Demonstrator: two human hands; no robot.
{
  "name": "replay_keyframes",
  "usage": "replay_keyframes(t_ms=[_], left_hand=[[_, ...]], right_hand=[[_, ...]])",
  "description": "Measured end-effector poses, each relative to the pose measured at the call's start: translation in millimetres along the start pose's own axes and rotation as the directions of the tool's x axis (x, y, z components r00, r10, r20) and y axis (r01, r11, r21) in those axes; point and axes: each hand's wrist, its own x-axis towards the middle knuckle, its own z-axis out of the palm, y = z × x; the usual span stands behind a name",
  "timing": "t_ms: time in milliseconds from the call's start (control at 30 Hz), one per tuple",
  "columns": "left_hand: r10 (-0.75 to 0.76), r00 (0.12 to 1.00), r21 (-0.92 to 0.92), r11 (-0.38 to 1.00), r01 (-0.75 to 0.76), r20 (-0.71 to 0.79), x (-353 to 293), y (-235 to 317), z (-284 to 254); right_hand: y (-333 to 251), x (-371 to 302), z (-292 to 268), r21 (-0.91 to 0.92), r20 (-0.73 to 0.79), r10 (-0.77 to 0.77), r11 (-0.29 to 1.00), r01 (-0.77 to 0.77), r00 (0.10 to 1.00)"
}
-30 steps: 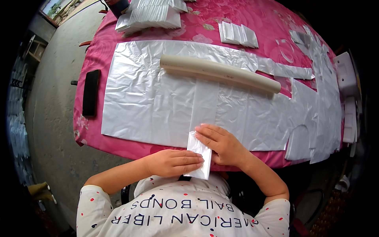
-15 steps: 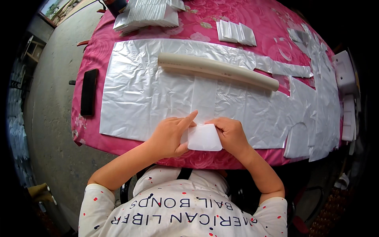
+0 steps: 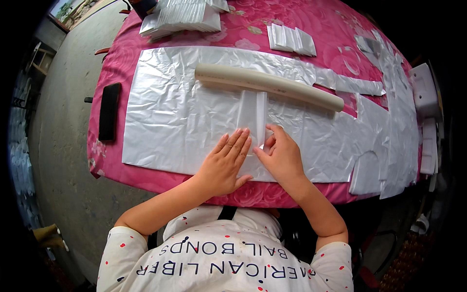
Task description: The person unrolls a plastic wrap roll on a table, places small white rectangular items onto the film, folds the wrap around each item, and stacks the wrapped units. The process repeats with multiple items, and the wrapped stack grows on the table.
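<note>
Both hands lie on a narrow plastic strip (image 3: 253,114) at the near edge of the table (image 3: 335,29). Left hand (image 3: 224,163) is flat, fingers spread, gripping nothing. Right hand (image 3: 279,155) is loosely open, fingertips on the strip's near end (no pinch visible). It runs far to a pale tube (image 3: 267,86), over silver sheeting (image 3: 170,117). A black phone (image 3: 109,111) lies left.

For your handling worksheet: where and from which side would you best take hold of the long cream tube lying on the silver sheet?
Probably grip the long cream tube at its bare left half, coming from above: it lies flat on the crinkled silver plastic sheet, while a clear folded strip reaches its middle.
</note>
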Motion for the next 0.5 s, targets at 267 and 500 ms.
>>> replay_keyframes(t_ms=[267, 500], left_hand=[[-0.003, 0.982, -0.088, 0.996, -0.014, -0.19, 14.9, -7.7, -7.0], [0.133, 0.965, 0.055, 0.991, -0.124, -0.226, 26.7, -23.5, -4.8]], right_hand=[[27.6, 28.1, -20.8, -0.274, 0.24, -0.693, 0.624, 0.732, 0.68], [34.1, 45.2, -26.0, -0.172, 0.215, -0.709, 0.649, 0.741, 0.672]])
